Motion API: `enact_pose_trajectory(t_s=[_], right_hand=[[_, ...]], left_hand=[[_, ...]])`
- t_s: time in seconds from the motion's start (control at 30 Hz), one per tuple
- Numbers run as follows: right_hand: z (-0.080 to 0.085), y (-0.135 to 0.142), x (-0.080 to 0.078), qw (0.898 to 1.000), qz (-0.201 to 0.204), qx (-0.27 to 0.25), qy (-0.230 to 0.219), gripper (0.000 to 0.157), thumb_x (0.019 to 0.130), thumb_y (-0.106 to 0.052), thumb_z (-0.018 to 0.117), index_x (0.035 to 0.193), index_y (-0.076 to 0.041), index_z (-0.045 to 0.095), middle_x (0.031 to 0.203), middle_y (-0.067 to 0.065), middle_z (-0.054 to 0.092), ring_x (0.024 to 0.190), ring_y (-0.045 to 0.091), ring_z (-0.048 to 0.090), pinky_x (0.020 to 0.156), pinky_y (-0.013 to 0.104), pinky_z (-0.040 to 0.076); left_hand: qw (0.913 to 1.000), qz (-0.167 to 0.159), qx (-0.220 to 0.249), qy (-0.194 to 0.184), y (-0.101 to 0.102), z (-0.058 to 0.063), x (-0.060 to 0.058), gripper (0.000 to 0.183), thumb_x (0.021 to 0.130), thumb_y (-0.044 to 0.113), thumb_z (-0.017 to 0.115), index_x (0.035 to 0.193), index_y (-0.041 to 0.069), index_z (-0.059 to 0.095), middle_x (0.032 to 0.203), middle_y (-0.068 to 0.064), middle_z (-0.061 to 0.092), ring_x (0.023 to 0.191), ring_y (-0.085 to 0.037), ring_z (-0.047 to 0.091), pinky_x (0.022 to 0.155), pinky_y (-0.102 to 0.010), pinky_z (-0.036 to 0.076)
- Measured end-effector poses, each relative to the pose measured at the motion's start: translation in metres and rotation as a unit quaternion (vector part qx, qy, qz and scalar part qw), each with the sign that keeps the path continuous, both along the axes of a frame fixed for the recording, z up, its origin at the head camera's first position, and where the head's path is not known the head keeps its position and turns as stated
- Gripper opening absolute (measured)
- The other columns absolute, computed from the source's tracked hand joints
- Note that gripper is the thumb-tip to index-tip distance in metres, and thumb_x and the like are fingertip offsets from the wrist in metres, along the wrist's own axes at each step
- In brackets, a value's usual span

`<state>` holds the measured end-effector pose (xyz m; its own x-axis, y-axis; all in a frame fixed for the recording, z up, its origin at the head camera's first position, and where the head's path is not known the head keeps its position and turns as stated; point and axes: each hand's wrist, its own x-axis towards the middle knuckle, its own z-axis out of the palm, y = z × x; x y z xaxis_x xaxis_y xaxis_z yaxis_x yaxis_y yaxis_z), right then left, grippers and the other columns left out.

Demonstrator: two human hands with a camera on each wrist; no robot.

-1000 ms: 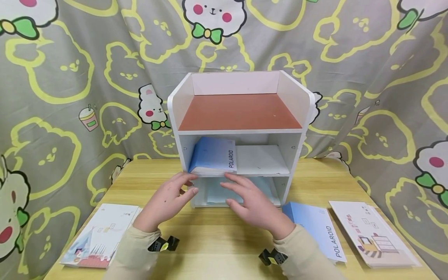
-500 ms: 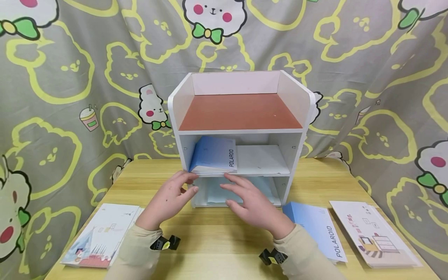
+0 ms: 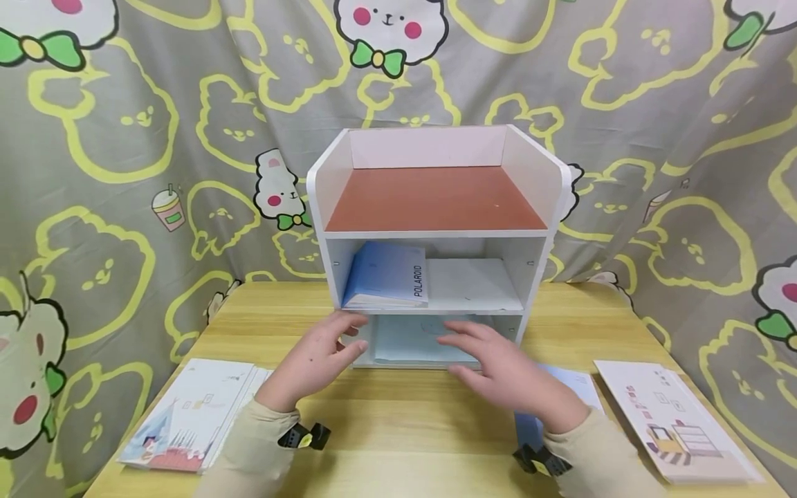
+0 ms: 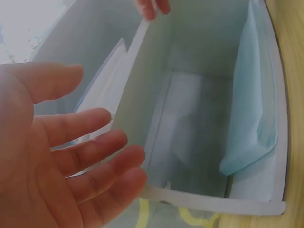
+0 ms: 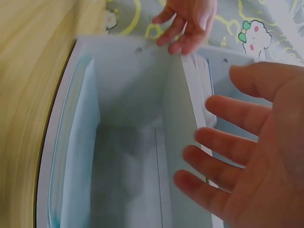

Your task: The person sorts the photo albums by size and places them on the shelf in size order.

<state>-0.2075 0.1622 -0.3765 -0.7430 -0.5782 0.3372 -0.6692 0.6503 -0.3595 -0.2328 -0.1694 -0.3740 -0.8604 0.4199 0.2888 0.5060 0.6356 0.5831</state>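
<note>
In the head view, a white shelf unit (image 3: 535, 277) with a red-brown top stands on the table. A blue book marked POLAROID (image 3: 389, 273) lies at the left of its middle shelf. A pale blue flat item (image 3: 407, 339) lies in the bottom compartment, also seen as a light blue slab (image 4: 249, 104) in the left wrist view. My left hand (image 3: 317, 356) hovers by the lower left front, fingers spread and relaxed. My right hand (image 3: 507, 366), empty with loosely extended fingers, is in front of the lower right part.
A second blue book (image 3: 573, 384) lies at the right, partly hidden by my right forearm. Beyond it are pale illustrated books (image 3: 672, 422); similar ones (image 3: 193, 415) lie at the left. A patterned curtain (image 3: 205, 124) hangs behind the wooden table (image 3: 411, 443).
My right hand has moved right, away from the middle shelf's edge, and now overlaps the blue book on the table. The head view has shifted slightly. The left hand stays near the shelf's left side.
</note>
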Motion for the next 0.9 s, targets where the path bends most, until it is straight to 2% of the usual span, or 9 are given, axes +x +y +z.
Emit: enact_pose_trajectory(t_s=[0.17,0.33,0.5,0.7,0.8,0.9], right_hand=[[-0.003,0.039,0.007,0.997,-0.01,0.064,-0.032,0.041,0.101,-0.035,0.064,0.139,-0.018,0.062,0.145,0.003,0.053,0.133,0.026,0.051,0.104,0.049,0.046],[-0.009,0.077,0.011,0.993,-0.033,0.103,-0.055,0.045,0.099,-0.036,0.066,0.139,-0.017,0.061,0.141,0.007,0.056,0.128,0.031,0.055,0.099,0.052,0.049],[-0.024,0.11,0.019,0.984,-0.062,0.13,-0.104,0.065,0.09,-0.044,0.075,0.144,-0.013,0.057,0.143,0.022,0.051,0.125,0.044,0.054,0.094,0.06,0.048],[-0.043,0.132,0.026,0.963,-0.103,0.138,-0.207,0.096,0.076,-0.062,0.08,0.151,-0.013,0.048,0.151,0.034,0.035,0.129,0.056,0.043,0.093,0.066,0.045],[-0.05,0.137,0.029,0.962,-0.099,0.128,-0.218,0.099,0.076,-0.066,0.077,0.153,-0.012,0.046,0.154,0.034,0.031,0.133,0.057,0.039,0.093,0.064,0.045],[-0.055,0.14,0.031,0.967,-0.09,0.126,-0.204,0.097,0.078,-0.068,0.073,0.154,-0.014,0.045,0.155,0.033,0.03,0.134,0.055,0.038,0.092,0.06,0.046]], left_hand=[[0.9987,-0.008,-0.002,-0.05,0.005,-0.008,0.0,0.04,0.101,0.028,0.064,0.137,0.012,0.06,0.132,-0.003,0.061,0.112,-0.021,0.062,0.088,-0.042,0.054],[0.996,-0.021,0.001,-0.086,0.008,-0.022,-0.001,0.042,0.101,0.028,0.063,0.137,0.007,0.06,0.131,-0.008,0.063,0.107,-0.02,0.063,0.092,-0.047,0.052],[0.9917,-0.046,-0.015,-0.119,0.011,-0.037,-0.001,0.048,0.102,0.034,0.059,0.139,0.005,0.057,0.124,-0.009,0.066,0.104,-0.02,0.063,0.087,-0.042,0.054],[0.9842,-0.077,-0.038,-0.155,0.018,-0.053,-0.001,0.046,0.102,0.034,0.058,0.138,0.005,0.057,0.11,0.002,0.066,0.096,-0.014,0.064,0.082,-0.036,0.054],[0.9802,-0.086,-0.056,-0.169,0.021,-0.059,-0.001,0.044,0.102,0.034,0.059,0.136,0.007,0.059,0.109,0.003,0.067,0.095,-0.012,0.063,0.082,-0.035,0.054],[0.9779,-0.092,-0.079,-0.171,0.023,-0.064,-0.002,0.044,0.102,0.037,0.059,0.134,0.007,0.061,0.11,0.002,0.068,0.1,-0.012,0.063,0.087,-0.037,0.053]])
